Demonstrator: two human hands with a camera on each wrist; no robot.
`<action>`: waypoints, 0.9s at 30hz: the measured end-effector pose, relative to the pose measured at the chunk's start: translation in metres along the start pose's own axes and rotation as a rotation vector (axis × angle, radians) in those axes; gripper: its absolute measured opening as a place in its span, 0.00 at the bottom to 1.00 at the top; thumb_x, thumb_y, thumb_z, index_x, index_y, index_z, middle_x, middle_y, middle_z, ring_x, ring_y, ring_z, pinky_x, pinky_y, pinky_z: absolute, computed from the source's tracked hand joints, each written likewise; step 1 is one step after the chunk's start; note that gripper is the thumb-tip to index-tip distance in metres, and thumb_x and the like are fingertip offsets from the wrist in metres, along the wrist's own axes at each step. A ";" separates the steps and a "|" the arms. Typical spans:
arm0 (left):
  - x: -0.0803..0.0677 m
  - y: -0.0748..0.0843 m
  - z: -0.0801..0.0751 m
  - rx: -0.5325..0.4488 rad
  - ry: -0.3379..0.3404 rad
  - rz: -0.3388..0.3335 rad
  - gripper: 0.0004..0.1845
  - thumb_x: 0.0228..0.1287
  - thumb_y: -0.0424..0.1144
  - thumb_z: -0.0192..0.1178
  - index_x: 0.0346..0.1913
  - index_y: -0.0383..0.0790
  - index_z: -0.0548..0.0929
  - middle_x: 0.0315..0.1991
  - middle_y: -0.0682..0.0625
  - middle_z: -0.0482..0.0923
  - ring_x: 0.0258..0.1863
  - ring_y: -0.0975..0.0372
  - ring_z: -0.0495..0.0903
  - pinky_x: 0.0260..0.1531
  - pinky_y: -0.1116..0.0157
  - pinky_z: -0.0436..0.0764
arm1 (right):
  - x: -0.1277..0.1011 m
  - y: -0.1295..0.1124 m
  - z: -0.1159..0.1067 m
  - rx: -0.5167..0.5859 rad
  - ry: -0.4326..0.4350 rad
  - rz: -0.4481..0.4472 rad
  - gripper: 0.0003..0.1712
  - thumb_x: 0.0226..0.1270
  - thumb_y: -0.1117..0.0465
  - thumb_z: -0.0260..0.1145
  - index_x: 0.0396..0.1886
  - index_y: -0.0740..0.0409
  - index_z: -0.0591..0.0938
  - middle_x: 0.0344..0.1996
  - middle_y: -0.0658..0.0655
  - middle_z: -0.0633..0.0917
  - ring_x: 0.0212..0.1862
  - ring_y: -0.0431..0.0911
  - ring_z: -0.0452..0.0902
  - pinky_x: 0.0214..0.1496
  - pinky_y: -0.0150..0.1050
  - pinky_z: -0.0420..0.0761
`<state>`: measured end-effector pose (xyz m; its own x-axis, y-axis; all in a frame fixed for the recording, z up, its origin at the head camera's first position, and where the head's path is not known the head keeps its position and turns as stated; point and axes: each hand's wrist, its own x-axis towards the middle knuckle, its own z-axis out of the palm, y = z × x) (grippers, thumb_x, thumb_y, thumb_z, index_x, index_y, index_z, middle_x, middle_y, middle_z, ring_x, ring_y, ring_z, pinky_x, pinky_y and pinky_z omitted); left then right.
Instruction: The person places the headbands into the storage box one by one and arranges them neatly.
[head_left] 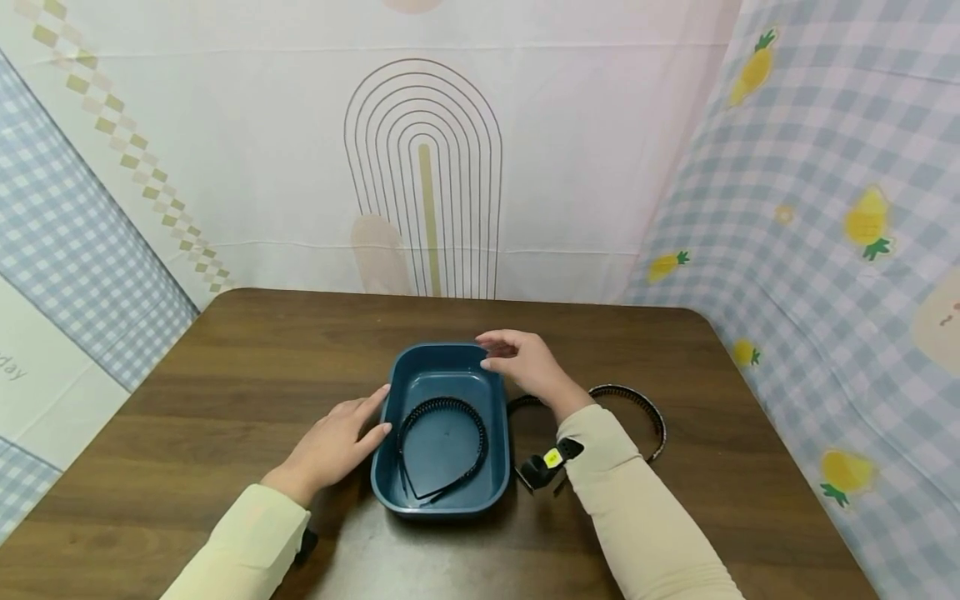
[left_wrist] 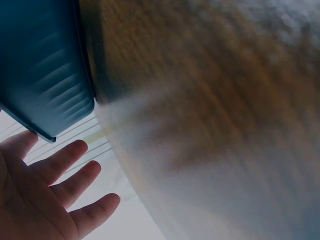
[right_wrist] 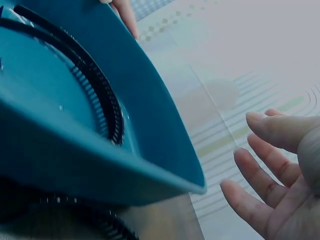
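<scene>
We find a dark blue tray (head_left: pixel 501 408) standing near the middle of the wooden counter (head_left: pixel 225 375), long side running away from the person. One black toothed headband (head_left: pixel 442 442) lies inside it, arch toward the far end and tips toward the near end. A second headband (head_left: pixel 637 408) of the same kind lies on the counter just to the right of the tray, partly hidden behind the right forearm.

The left hand (head_left: pixel 333 446) rests flat beside the tray's left wall, fingers straight, fingertips touching or very nearly touching the rim; it holds nothing. The left wrist view confirms spread, relaxed fingers (left_wrist: pixel 65 160) next to the tray's outer wall (left_wrist: pixel 45 75).

The right hand (head_left: pixel 525 362) hovers over the tray's far right corner, fingers loosely bent and empty. The right wrist view shows an open palm with nothing in it (right_wrist: pixel 280 180), the tray rim (right_wrist: pixel 165 155) below and the headband's teeth (right_wrist: pixel 95 95) visible inside.

We judge the step in hand to be gathering headbands into the tray, with one in and one outstanding. The next move would call for the right hand to travel right and toward the person to the loose headband and take it by the arch, while the left steadies the tray against sliding.
</scene>
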<state>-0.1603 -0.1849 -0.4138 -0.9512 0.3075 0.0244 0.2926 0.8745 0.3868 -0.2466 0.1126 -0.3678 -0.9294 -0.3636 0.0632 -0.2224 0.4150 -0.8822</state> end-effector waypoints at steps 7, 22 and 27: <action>-0.001 0.000 -0.001 0.000 -0.001 0.000 0.33 0.73 0.53 0.49 0.75 0.43 0.58 0.67 0.36 0.67 0.66 0.42 0.65 0.62 0.42 0.66 | -0.008 0.012 -0.014 -0.013 0.035 0.004 0.22 0.64 0.65 0.67 0.58 0.59 0.80 0.54 0.62 0.82 0.54 0.53 0.77 0.54 0.48 0.78; 0.000 -0.002 0.000 0.002 -0.010 -0.011 0.34 0.72 0.53 0.49 0.76 0.45 0.57 0.67 0.36 0.67 0.66 0.41 0.65 0.61 0.41 0.66 | -0.030 0.041 -0.039 -0.150 0.051 0.077 0.23 0.65 0.64 0.66 0.60 0.59 0.78 0.53 0.65 0.80 0.54 0.55 0.76 0.55 0.52 0.77; 0.001 -0.002 0.000 0.001 -0.013 -0.015 0.34 0.73 0.54 0.49 0.76 0.46 0.56 0.67 0.36 0.67 0.66 0.41 0.65 0.61 0.41 0.66 | -0.040 0.050 -0.048 -0.247 0.056 0.086 0.24 0.65 0.62 0.67 0.61 0.59 0.77 0.55 0.66 0.78 0.54 0.56 0.75 0.52 0.52 0.77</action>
<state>-0.1620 -0.1866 -0.4148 -0.9541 0.2994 0.0065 0.2786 0.8795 0.3858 -0.2346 0.1878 -0.3922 -0.9613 -0.2746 0.0242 -0.2004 0.6356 -0.7455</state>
